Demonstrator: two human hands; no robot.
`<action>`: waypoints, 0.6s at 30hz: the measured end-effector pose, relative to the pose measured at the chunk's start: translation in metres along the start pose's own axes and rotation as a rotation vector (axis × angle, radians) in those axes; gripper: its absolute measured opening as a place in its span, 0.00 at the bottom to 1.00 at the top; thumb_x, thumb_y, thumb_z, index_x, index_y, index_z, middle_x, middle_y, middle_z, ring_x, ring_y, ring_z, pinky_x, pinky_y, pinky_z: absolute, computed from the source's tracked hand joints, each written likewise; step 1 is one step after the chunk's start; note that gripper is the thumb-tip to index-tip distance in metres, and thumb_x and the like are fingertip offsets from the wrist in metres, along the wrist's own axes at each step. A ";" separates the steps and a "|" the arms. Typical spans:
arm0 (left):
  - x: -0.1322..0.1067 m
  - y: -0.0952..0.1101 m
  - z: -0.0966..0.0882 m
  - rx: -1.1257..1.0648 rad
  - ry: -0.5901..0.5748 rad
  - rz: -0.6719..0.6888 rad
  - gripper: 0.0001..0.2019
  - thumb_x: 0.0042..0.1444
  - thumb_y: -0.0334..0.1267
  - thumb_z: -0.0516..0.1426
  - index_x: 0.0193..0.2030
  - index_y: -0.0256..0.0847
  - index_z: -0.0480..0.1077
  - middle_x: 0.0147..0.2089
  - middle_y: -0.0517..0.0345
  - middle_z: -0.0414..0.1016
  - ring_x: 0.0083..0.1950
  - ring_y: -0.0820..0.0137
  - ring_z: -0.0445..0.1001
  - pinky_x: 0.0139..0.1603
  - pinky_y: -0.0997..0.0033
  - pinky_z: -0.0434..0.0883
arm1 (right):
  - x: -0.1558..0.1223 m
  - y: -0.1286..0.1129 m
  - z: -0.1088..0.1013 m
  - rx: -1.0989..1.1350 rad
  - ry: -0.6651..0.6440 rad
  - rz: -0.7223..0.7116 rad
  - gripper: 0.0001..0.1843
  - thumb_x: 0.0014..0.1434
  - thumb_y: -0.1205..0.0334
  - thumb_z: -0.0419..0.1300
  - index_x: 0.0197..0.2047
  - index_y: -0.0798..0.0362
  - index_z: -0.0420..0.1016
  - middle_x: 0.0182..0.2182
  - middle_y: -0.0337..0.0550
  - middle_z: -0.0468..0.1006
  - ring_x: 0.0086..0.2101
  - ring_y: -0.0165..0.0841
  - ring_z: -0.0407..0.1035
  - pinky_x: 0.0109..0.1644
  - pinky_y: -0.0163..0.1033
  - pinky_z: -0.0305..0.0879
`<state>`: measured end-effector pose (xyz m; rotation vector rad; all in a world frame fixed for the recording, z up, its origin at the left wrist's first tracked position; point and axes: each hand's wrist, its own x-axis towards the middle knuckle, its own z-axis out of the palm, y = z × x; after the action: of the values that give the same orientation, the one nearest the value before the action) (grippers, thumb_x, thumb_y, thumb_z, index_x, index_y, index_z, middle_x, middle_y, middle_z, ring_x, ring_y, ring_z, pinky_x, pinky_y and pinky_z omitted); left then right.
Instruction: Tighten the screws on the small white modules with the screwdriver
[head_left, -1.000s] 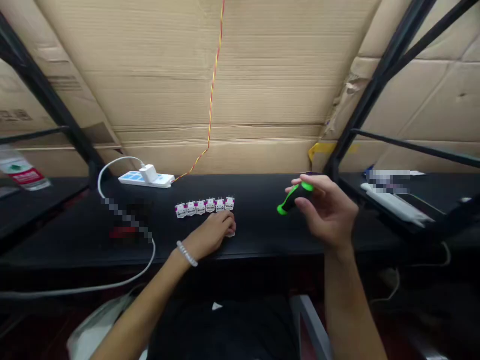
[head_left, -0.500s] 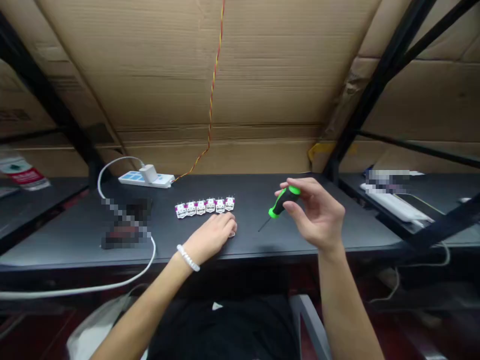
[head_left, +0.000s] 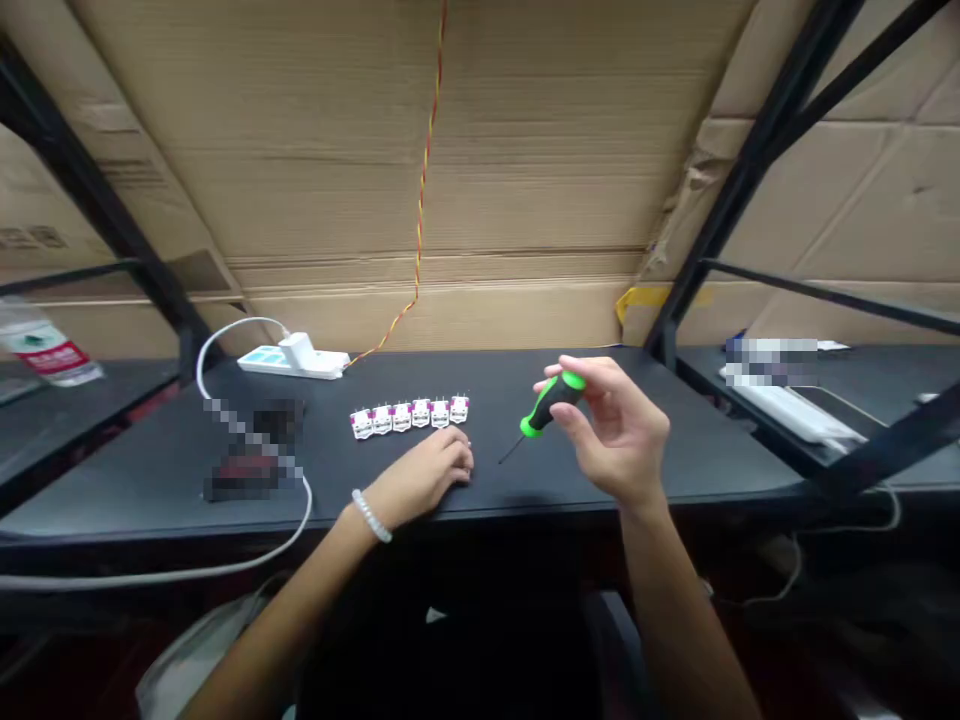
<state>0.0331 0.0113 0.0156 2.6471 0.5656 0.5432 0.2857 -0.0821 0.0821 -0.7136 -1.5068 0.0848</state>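
In my right hand (head_left: 619, 430) is a screwdriver (head_left: 553, 402) with a black-and-green handle, held between thumb and fingers. Its thin dark shaft slants down to the left, with the tip in front of the tabletop. My left hand (head_left: 431, 470), with a white beaded bracelet at the wrist, rests on the black table (head_left: 525, 360), fingers curled down. Whatever lies under those fingers is hidden. Just beyond it, several small white-and-purple parts (head_left: 402, 416) with thin prongs stand side by side in a slightly slanting row.
A white power strip (head_left: 330, 364) with a plugged-in charger (head_left: 298, 350) lies at the back left. Its white cable (head_left: 308, 500) loops over the table's front edge. Black metal posts (head_left: 750, 160) flank the workspace, cardboard (head_left: 525, 180) backs it, and a bottle (head_left: 52, 350) lies far left.
My right hand has moved slightly left with the screwdriver, closer to my left hand. A white bit seen under my left fingers before is now out of sight. The row has stayed put.
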 end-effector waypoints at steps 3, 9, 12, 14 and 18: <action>0.000 0.002 0.000 -0.070 0.007 -0.034 0.06 0.73 0.31 0.55 0.46 0.40 0.74 0.56 0.47 0.72 0.59 0.61 0.74 0.66 0.59 0.74 | -0.001 0.003 0.007 0.000 0.006 0.022 0.23 0.67 0.63 0.69 0.64 0.43 0.79 0.52 0.47 0.83 0.46 0.42 0.84 0.50 0.51 0.86; 0.002 0.003 0.002 -0.169 0.060 -0.081 0.07 0.71 0.32 0.60 0.42 0.41 0.80 0.53 0.50 0.74 0.58 0.61 0.76 0.67 0.58 0.73 | 0.000 0.003 0.017 0.035 -0.010 0.013 0.23 0.68 0.65 0.69 0.64 0.41 0.79 0.51 0.46 0.83 0.48 0.41 0.84 0.50 0.49 0.84; 0.003 0.004 0.002 -0.208 0.076 -0.093 0.04 0.69 0.33 0.63 0.42 0.41 0.81 0.52 0.51 0.76 0.56 0.61 0.77 0.64 0.58 0.74 | 0.002 0.001 0.023 0.075 0.017 0.009 0.23 0.68 0.64 0.68 0.65 0.42 0.79 0.51 0.46 0.83 0.47 0.40 0.84 0.50 0.48 0.84; 0.003 0.005 0.001 -0.240 0.100 -0.113 0.02 0.66 0.34 0.65 0.41 0.41 0.79 0.50 0.51 0.78 0.53 0.61 0.78 0.60 0.61 0.75 | 0.002 0.002 0.028 0.085 0.017 0.022 0.23 0.69 0.63 0.68 0.65 0.43 0.79 0.52 0.47 0.83 0.47 0.40 0.84 0.50 0.47 0.84; 0.002 0.008 -0.001 -0.301 0.115 -0.120 0.04 0.63 0.33 0.67 0.38 0.40 0.76 0.49 0.52 0.79 0.50 0.63 0.78 0.54 0.64 0.75 | 0.001 0.006 0.031 0.082 -0.013 0.042 0.23 0.69 0.64 0.68 0.65 0.42 0.79 0.53 0.48 0.83 0.48 0.41 0.84 0.52 0.49 0.84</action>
<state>0.0368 0.0053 0.0202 2.2942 0.6185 0.6888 0.2594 -0.0653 0.0769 -0.6802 -1.4922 0.1824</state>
